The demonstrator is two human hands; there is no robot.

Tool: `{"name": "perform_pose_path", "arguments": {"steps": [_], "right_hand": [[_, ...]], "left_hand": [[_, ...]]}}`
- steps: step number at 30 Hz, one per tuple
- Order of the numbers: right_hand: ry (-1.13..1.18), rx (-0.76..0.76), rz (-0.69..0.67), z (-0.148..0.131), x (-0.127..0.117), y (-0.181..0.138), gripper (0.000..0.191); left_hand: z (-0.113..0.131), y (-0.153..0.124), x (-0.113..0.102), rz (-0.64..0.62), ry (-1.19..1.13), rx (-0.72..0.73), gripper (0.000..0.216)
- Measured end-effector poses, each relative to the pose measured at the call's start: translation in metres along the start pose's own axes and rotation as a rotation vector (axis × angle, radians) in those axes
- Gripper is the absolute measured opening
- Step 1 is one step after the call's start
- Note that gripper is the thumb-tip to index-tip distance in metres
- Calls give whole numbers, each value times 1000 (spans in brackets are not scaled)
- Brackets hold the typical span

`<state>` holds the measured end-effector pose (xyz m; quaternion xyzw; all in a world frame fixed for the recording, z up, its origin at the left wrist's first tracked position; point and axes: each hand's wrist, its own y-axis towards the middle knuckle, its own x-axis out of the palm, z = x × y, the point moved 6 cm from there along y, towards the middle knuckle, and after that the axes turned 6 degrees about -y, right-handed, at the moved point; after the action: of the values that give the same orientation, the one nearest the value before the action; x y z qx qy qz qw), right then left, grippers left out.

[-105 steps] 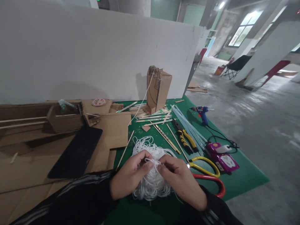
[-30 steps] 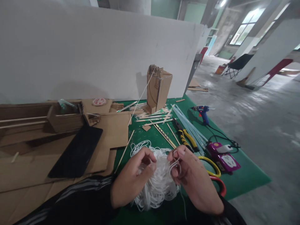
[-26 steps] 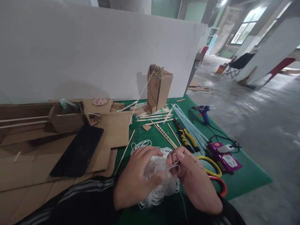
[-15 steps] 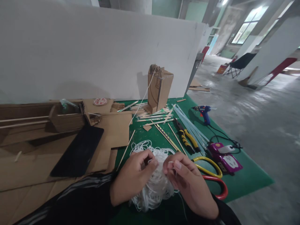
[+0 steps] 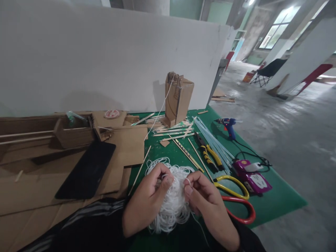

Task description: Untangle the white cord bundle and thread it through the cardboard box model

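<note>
One green mat (image 5: 275, 199) is noted, with the cord tangle (image 5: 172, 206) lying at its near edge. What has been altered?

Reply: The raised loop has been drawn in. The left hand (image 5: 147, 203) and right hand (image 5: 207, 199) are closed, pinched on the tangle's top. No pointing end is shown; the roundish bundle is slightly elongated toward the person.

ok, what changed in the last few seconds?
The right hand came down from its raised loop pull and closed toward the left hand; both keep pinching strands of the white string tangle. Scissors, pliers, glue gun unmoved.
</note>
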<state>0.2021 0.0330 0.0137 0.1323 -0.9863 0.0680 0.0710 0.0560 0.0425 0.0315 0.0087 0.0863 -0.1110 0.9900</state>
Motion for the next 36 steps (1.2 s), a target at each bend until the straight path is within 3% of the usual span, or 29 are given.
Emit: {"name": "perform_pose_path", "arguments": {"steps": [11, 15, 21, 29, 36], "right_hand": [[-726, -194, 77, -18, 0, -3, 9], [-889, -264, 41, -27, 2, -5, 10], [-909, -287, 42, -31, 2, -7, 8], [-839, -368, 29, -33, 3, -7, 9], [-763, -417, 49, -33, 0, -6, 8]], "left_hand": [[6, -3, 1, 10, 121, 48, 27], [8, -3, 4, 6, 223, 82, 27], [6, -4, 5, 48, 381, 53, 25], [7, -6, 4, 52, 393, 90, 21], [22, -8, 11, -83, 419, 330, 18]]}}
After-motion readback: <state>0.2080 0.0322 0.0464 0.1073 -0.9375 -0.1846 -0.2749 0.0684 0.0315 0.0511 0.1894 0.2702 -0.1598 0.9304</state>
